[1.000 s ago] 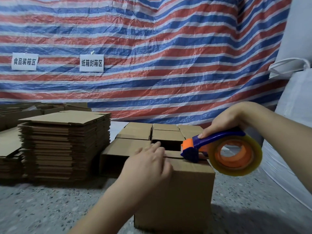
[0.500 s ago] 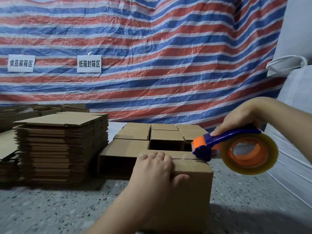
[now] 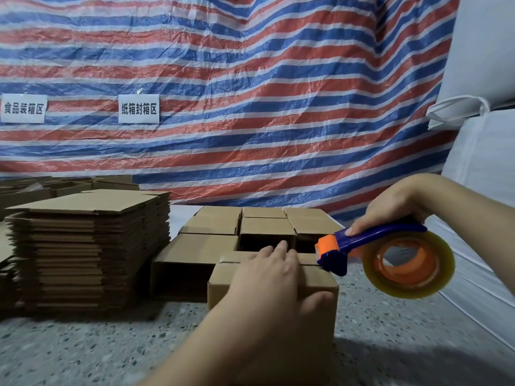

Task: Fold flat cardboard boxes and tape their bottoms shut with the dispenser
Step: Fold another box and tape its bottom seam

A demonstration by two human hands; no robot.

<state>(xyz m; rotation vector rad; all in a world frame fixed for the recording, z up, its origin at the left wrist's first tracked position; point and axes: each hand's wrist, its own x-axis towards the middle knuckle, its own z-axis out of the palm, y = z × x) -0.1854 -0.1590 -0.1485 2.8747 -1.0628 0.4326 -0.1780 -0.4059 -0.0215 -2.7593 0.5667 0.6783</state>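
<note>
A folded cardboard box [image 3: 317, 282] stands on the speckled floor in front of me, its flaps closed on top. My left hand [image 3: 267, 277] lies flat across the top flaps, thumb down over the near side. My right hand [image 3: 390, 210] grips the blue handle of a tape dispenser [image 3: 370, 246] with an orange head and a clear tape roll [image 3: 407, 266]. The dispenser's head touches the box's top right edge at the flap seam.
A tall stack of flat cardboard [image 3: 89, 246] stands at left. Several assembled boxes [image 3: 264, 227] sit behind the one I hold. A striped tarp [image 3: 250, 107] with two paper signs hangs behind. White sacks [image 3: 485, 162] are at right.
My left hand slid forward over the top and its thumb came down the near side. The dispenser moved right off the box top, then back to the right edge.
</note>
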